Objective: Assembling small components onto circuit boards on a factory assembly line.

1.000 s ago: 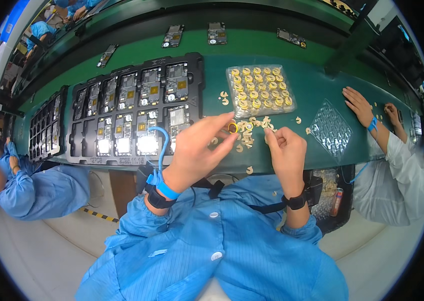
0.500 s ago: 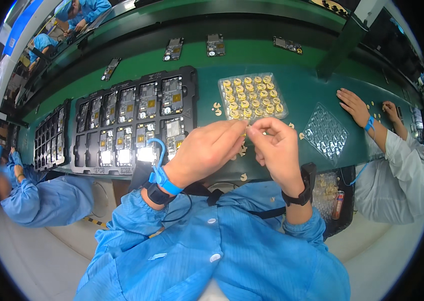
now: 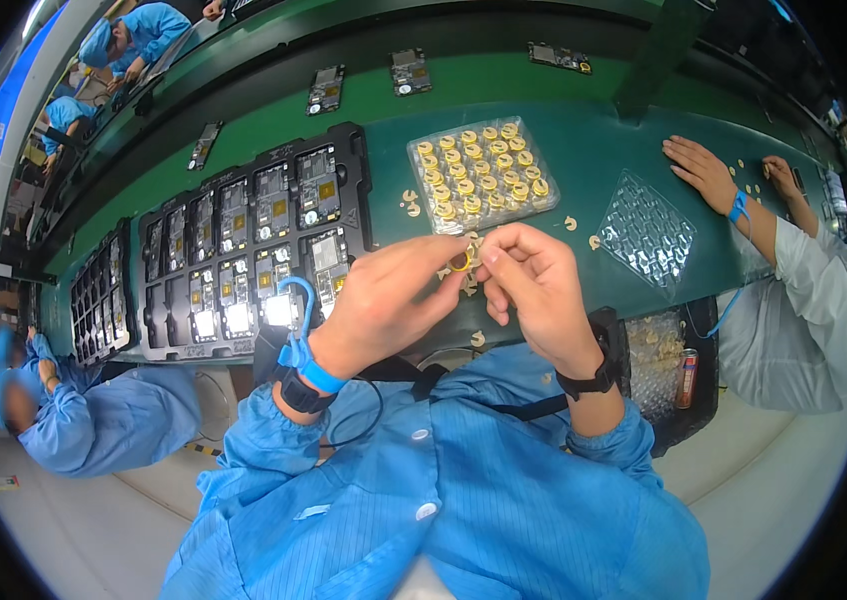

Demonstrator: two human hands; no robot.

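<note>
above green bench point(image 3: 588, 150), left hand point(image 3: 383, 292) pinches partly hidden yellow ring point(image 3: 463, 267); right hand point(image 3: 539, 285) holds something or nothing, unclear.

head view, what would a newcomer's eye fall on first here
Probably the clear tray of yellow round pieces, near the middle of the green table. Just below it in the picture, the left hand holds a small yellow ring, with the right hand close beside it. Over to the left, a big black tray of circuit boards also stands out.
</note>
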